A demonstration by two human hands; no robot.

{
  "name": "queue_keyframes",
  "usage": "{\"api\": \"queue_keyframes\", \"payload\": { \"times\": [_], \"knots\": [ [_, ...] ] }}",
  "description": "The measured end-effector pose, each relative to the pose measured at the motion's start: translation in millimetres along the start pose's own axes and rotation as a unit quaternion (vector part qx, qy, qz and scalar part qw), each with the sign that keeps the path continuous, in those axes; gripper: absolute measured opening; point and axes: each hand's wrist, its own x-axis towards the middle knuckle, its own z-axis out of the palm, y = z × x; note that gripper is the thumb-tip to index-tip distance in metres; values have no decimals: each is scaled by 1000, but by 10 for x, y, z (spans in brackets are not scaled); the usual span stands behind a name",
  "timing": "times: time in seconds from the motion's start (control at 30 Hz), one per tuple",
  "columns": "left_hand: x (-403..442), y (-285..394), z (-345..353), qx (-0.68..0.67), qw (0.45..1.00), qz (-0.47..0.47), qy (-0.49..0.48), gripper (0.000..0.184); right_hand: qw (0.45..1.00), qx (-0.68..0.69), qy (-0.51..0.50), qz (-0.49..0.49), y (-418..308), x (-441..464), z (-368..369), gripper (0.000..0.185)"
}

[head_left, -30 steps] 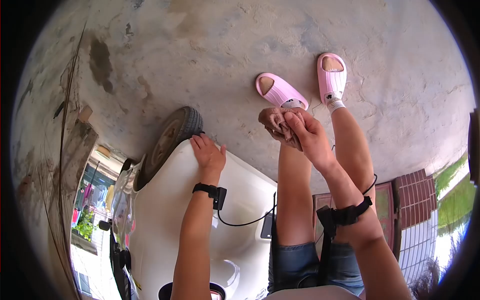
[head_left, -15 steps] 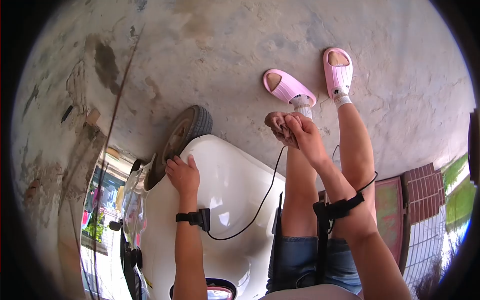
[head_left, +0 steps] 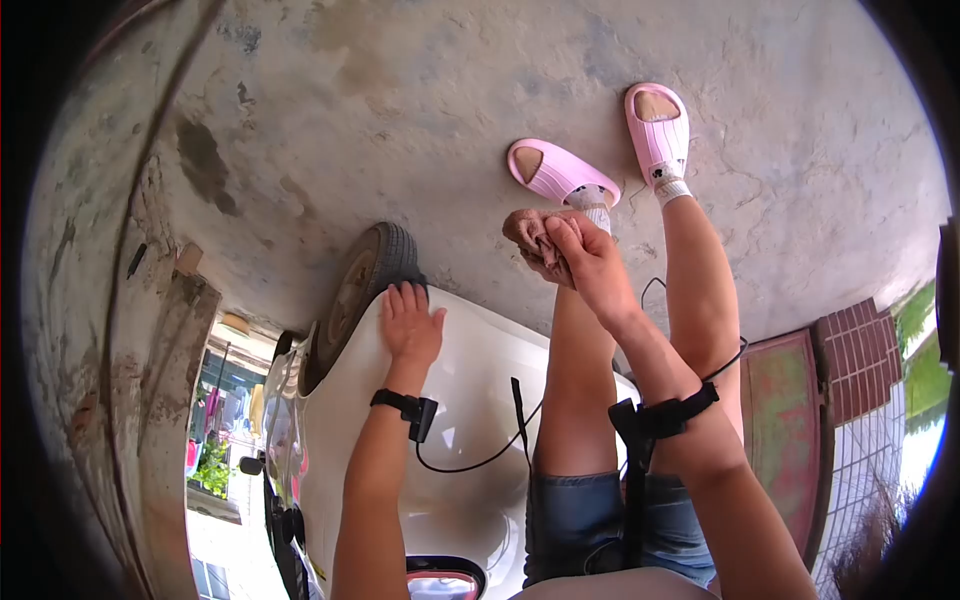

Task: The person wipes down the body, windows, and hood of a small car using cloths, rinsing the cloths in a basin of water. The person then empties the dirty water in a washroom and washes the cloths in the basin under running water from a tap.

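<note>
Head view: the right hand (head_left: 597, 268) grips a bunched brown cloth (head_left: 536, 243) between thumb and fingers. The cloth projects beyond the fingertips, toward the left of the view; it appears against the floor (head_left: 450, 110), just below the nearer pink slipper (head_left: 563, 176). The left hand (head_left: 412, 325), flat with fingers extended and grasping nothing, lies over the edge of the white car (head_left: 475, 365), near the tyre (head_left: 396, 250) and well apart from the cloth.
</note>
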Motion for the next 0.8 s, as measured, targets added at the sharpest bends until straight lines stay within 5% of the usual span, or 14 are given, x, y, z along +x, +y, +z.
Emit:
{"api": "queue_keyframes", "payload": {
  "times": [0.07, 0.17, 0.2, 0.37, 0.53, 0.6, 0.7, 0.8],
  "knots": [
    [376, -355, -268, -152, 949, -187, -203, 72, 998, -55, 21, 8, -99, -11, 73, 27],
    [441, 14, -102, -6, 982, -168, -86, 76, 994, -103, 8, 23, -346, -47, 100, 27],
    [408, 229, -83, 31, 992, -122, -11, 79, 987, -159, 24, -22, -335, -21, 71, 27],
    [123, 1647, 302, 13, 971, 37, -235, 83, 995, -97, 22, -5, -595, -98, -84, 27],
    [-578, 2976, 1168, 41, 973, 136, -181, 88, 992, -116, 7, 47, -459, -224, -291, 27],
    [-433, 2619, 858, -49, 964, 134, -225, 83, 984, -173, -11, 44, -293, -306, -418, 28],
    [67, 1917, 626, 49, 987, 4, -156, 77, 979, -204, -10, 27, -74, -430, -615, 29],
    [333, 1790, 494, 99, 966, -48, -236, 77, 980, -199, -2, 13, -43, -619, -771, 28]
  ]
}}
